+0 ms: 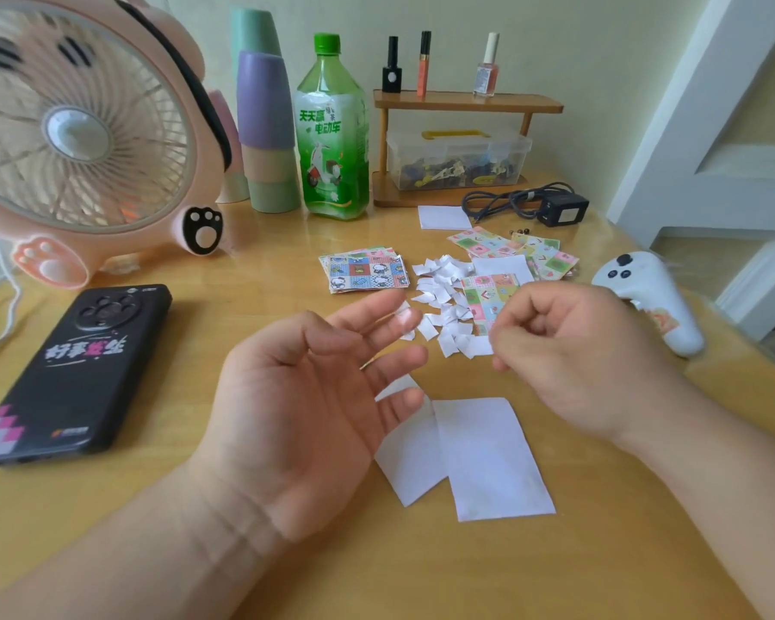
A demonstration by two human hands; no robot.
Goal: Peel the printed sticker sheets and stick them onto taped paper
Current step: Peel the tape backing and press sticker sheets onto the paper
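My left hand [305,396] hovers palm up over the table with its fingers spread and relaxed, holding nothing. My right hand [573,346] has its fingers curled and pinches a colourful printed sticker sheet [488,295] at its lower edge. Two white papers [488,458] lie overlapping on the table below and between my hands. A heap of small white peeled backing scraps [444,306] lies behind my hands. A stack of cartoon sticker sheets [363,272] sits to the left of the scraps. More pastel sticker sheets [515,250] lie at the right rear.
A black phone [77,369] lies at the left, a pink fan [72,132] behind it. Stacked cups [265,127], a green bottle [332,136] and a wooden shelf [461,140] line the back. A white controller [649,297] and a black adapter [560,210] sit right.
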